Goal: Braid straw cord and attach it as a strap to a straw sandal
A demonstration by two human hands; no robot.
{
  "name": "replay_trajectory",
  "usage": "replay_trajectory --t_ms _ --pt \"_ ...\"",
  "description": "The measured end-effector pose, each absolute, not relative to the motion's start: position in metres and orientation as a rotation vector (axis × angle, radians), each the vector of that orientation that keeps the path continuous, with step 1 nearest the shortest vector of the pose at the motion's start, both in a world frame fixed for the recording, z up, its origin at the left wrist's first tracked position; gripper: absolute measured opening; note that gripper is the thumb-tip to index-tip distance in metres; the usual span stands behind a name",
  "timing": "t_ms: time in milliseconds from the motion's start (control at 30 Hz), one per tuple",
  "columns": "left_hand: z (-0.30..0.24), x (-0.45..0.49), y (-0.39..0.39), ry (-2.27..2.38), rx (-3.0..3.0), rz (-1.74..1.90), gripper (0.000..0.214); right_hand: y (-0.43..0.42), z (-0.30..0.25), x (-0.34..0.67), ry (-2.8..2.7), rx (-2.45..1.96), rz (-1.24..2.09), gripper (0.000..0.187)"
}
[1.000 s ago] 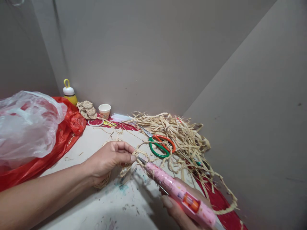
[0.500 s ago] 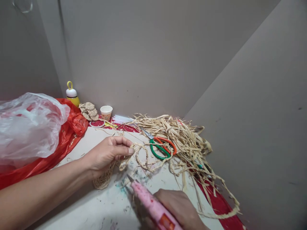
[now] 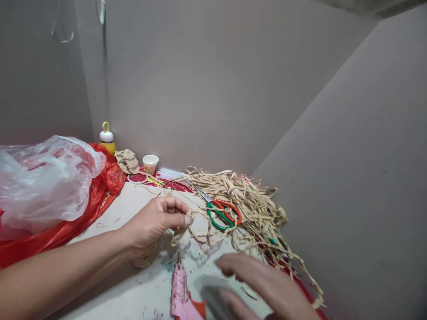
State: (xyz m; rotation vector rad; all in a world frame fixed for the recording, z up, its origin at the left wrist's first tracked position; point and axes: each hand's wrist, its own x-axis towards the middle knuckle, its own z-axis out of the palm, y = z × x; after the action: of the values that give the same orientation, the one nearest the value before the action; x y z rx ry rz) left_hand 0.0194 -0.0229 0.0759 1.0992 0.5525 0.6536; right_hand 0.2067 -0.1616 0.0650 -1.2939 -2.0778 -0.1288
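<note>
My left hand [image 3: 163, 222] is closed, pinching a braided straw cord [image 3: 199, 238] between thumb and fingers. Below that palm hangs a coiled woven straw piece [image 3: 146, 258], partly hidden by the hand. On the white board lies a pink hot glue gun [image 3: 180, 289], its nozzle pointing away from me and its orange trigger showing. My right hand [image 3: 258, 284] is off the glue gun, to its right, fingers apart and holding nothing. Just beyond the cord rest scissors [image 3: 222, 212] with one green and one orange handle.
A heap of dry straw strips [image 3: 240, 193] covers the back right. At the left lie a clear plastic bag [image 3: 50, 178] and a red bag [image 3: 111, 175]. Along the wall stand a yellow bottle [image 3: 107, 141], woven straw pieces [image 3: 126, 161], a paper cup [image 3: 150, 164] and glue sticks [image 3: 170, 173].
My right hand has let go of the glue gun and moved to the right of it, opening. The gun now lies on the board. My left hand keeps its pinch on the cord.
</note>
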Motion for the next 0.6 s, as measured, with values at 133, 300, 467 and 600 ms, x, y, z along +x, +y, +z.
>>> replay_trajectory --t_ms 133,300,467,600 --pt "0.083 0.018 -0.029 0.551 1.121 0.67 0.019 -0.142 0.102 0.199 -1.983 -1.264 -0.376 0.039" --pt "0.093 0.014 -0.032 0.502 1.147 0.708 0.018 -0.112 0.102 0.184 -2.057 -1.119 -0.436 0.035" --pt "0.097 0.012 -0.035 0.528 1.141 0.738 0.018 -0.108 0.102 0.175 -2.027 -1.086 -0.534 0.025" --pt "0.096 0.012 -0.037 0.558 1.147 0.749 0.016 -0.11 0.104 0.171 -1.972 -1.128 -0.487 0.019"
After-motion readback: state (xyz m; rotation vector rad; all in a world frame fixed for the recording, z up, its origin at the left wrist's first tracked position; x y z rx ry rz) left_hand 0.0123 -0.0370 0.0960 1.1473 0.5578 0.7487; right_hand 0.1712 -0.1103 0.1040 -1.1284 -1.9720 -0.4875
